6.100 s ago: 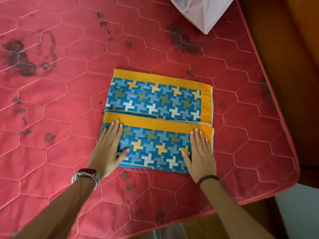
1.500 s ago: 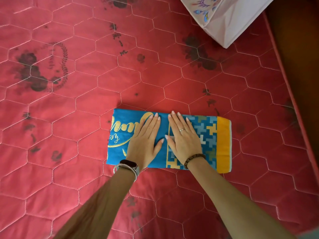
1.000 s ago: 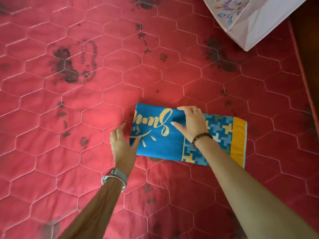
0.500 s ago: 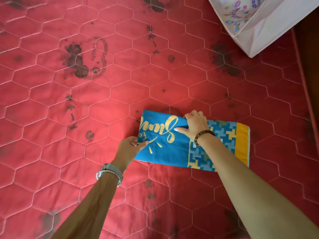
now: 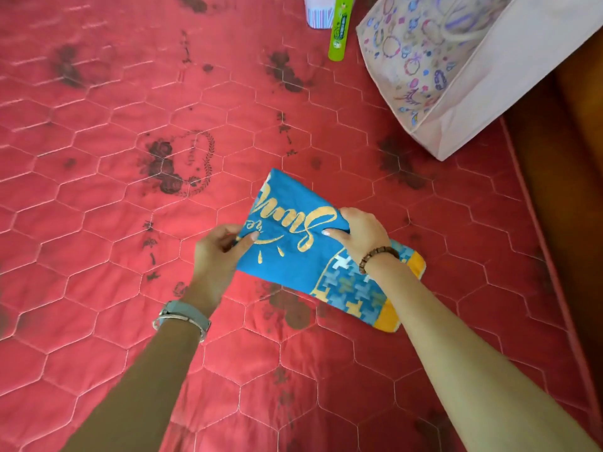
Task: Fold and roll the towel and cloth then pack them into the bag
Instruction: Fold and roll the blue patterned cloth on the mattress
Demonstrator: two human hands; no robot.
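I hold the folded blue cloth [image 5: 293, 256] in both hands. It rests on the red quilted mattress [image 5: 130, 109], its yellow-bordered end lying flat on the quilting and its lettered end raised and tilted up. My left hand [image 5: 217, 252] pinches the near corner of that raised end, thumb on top of the fabric and the other fingers curled beneath it. My right hand [image 5: 359, 234] grips the cloth's far edge about halfway along, thumb pressed onto the blue face beside the yellow script; the fingers curl over the edge and I cannot see their tips. My right forearm crosses above the patterned part of the cloth. A bead bracelet [image 5: 378, 257] sits on that wrist just over the pattern, and a grey watch [image 5: 182, 316] circles my left wrist, nearer to me than the cloth.

Beyond the cloth and off to its right stands the pale tote bag [image 5: 456, 76] printed with small coloured rings. Straight beyond the cloth, well apart from it, a green tube [image 5: 339, 31] lies beside a striped container [image 5: 319, 11]. Further right than the cloth runs a brown wooden frame [image 5: 571, 158].
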